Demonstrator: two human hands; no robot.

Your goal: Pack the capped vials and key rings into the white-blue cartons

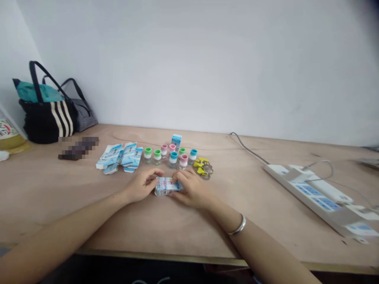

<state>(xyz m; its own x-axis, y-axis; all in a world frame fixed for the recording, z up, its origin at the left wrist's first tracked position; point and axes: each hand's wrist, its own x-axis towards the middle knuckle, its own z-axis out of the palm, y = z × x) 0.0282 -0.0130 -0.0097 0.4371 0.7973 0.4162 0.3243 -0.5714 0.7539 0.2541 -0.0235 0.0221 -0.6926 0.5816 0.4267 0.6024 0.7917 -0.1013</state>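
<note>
Gripping a printed carton, apparently by its ends, left hand and right hand hold it near the capped vials.

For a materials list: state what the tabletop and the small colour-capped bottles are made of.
The tabletop looks like bare plywood: pale visible grain, matte. The small bottles seem clear plastic, shiny and see-through, though glass is possible; their coloured caps look like opaque plastic.
</note>
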